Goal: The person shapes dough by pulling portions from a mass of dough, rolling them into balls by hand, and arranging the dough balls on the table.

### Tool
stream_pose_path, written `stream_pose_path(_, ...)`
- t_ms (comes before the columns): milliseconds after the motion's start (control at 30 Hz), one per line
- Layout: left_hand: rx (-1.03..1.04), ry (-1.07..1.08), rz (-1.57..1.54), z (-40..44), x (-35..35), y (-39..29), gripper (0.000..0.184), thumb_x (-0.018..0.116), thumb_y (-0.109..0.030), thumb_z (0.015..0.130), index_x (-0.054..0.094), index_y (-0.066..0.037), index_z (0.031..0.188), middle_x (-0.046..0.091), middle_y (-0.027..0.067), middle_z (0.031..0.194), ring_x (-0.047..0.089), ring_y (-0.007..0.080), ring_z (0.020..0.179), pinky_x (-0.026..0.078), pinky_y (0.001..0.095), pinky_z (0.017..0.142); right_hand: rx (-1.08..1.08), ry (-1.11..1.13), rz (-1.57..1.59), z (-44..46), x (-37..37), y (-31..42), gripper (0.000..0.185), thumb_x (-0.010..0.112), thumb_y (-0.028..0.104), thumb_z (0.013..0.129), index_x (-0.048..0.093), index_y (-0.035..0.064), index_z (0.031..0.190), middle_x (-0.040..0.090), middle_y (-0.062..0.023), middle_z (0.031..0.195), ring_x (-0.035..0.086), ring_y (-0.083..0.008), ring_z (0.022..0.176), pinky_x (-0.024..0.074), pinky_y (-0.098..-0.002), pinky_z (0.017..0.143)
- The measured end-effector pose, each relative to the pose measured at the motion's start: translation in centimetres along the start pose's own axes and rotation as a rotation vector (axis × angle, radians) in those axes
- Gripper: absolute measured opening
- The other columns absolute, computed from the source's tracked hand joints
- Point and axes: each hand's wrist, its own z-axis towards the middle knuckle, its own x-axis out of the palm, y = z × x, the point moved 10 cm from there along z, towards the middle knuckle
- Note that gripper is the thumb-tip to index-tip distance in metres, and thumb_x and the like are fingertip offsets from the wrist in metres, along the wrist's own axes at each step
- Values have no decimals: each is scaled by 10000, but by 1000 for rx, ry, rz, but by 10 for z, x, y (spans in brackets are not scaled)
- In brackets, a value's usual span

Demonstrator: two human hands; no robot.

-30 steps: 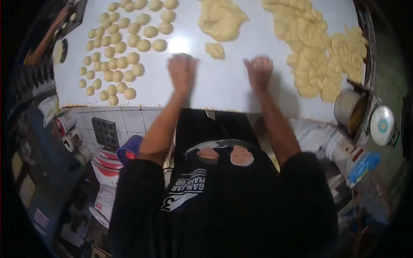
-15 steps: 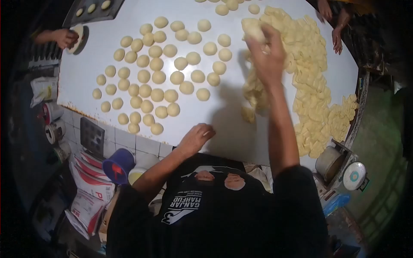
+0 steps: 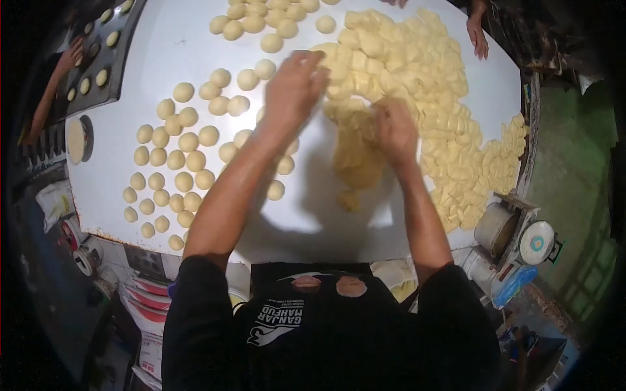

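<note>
Cut pieces of pale yellow dough form a large heap on the right of the white table. My left hand, blurred, is at the heap's left edge with its fingers curled in; whatever is in them is hidden. My right hand is closed over the heap's near side, and I cannot make out what its fingers hold. Between the hands lies a flatter, smoother mass of dough, with a small dough lump nearer me. Round dough balls are spread over the table left of my left hand.
At the far left, a person's hand is over a dark tray of dough balls. A round shallow dish lies below the tray. Another person's hand hangs at the far right. A metal pot stands beyond the table's right edge.
My left hand has gone from the near table edge up to the dough heap. My right hand has come lower. The left co-worker's hand has moved from the dish to the tray. The view has shifted.
</note>
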Motion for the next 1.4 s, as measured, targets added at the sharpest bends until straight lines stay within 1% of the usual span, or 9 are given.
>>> stream_pose_path(167, 10, 111, 91, -2, 101, 8, 224, 672, -163, 1031, 694, -51, 1223, 686, 168, 1167, 691, 346, 1011, 560, 447, 846, -426, -192, -72, 38, -24, -27, 124, 639, 121, 977, 700, 61, 1067, 684, -154, 1068, 649, -362, 1049, 531, -477, 905)
stream_pose_path(367, -245, -116, -348, -102, -46, -81, 127, 613, -85, 1090, 658, 31, 1117, 653, 47, 953, 606, 99, 820, 505, 271, 719, 165, 241, 449, 0, -61, -68, 171, 709, 118, 911, 682, 59, 1070, 690, -164, 1025, 690, -319, 950, 546, -407, 868)
stream_pose_path(600, -497, 315, -20, -424, -12, -19, 295, 778, -148, 949, 650, 3, 1168, 618, 171, 1025, 635, 318, 935, 532, 426, 834, 332, 328, 673, -305, -61, -79, 360, 871, 216, 865, 671, 46, 1111, 684, -113, 1039, 667, -242, 941, 556, -398, 848)
stream_pose_path(733, 79, 161, 401, -368, 30, -6, 457, 853, -337, 842, 673, -33, 1131, 653, 218, 1157, 594, 415, 1074, 471, 532, 927, -91, 364, -217, -340, 6, -112, 436, 898, 337, 811, 673, 69, 1071, 673, -192, 1099, 650, -402, 993, 522, -532, 887)
stream_pose_path(800, -138, 84, 378, -328, 59, -29, 367, 833, -319, 869, 677, -57, 1074, 661, 159, 1162, 595, 395, 1107, 468, 531, 981, -81, -35, -199, -273, -1, -74, 428, 887, 318, 817, 683, 88, 1114, 647, -207, 1172, 621, -430, 1113, 476, -581, 971)
stream_pose_path(1000, 197, 524, 51, -431, 26, -3, 306, 830, -321, 892, 710, -133, 1102, 666, 88, 1160, 620, 299, 1190, 473, 484, 1053, -212, 88, -72, -397, 19, -71, 465, 875, 354, 835, 667, 70, 1140, 624, -204, 1187, 572, -438, 1197, 422, -590, 1019)
stream_pose_path(1067, 243, 473, 386, -392, 22, 10, 289, 829, -314, 892, 712, -132, 1083, 664, 85, 1147, 623, 289, 1180, 475, 466, 1050, 237, 309, -275, -376, -9, -117, 456, 867, 377, 852, 662, 60, 1107, 621, -210, 1176, 571, -439, 1197, 424, -587, 1020)
stream_pose_path(1233, 51, 309, 156, -392, 55, -51, 248, 806, -296, 907, 701, -119, 1045, 665, 87, 1137, 622, 302, 1115, 485, 464, 966, 295, -102, -157, -353, 33, -71, 424, 867, 389, 847, 650, 67, 1018, 654, -179, 1126, 603, -424, 1134, 444, -586, 978)
stream_pose_path(1400, 224, 411, 261, -370, 17, 13, 199, 793, -241, 906, 660, -93, 913, 640, 115, 976, 610, 360, 941, 473, 499, 830, -33, -50, -187, -367, -15, -92, 349, 882, 351, 823, 669, 85, 899, 653, -128, 966, 618, -385, 950, 463, -561, 917)
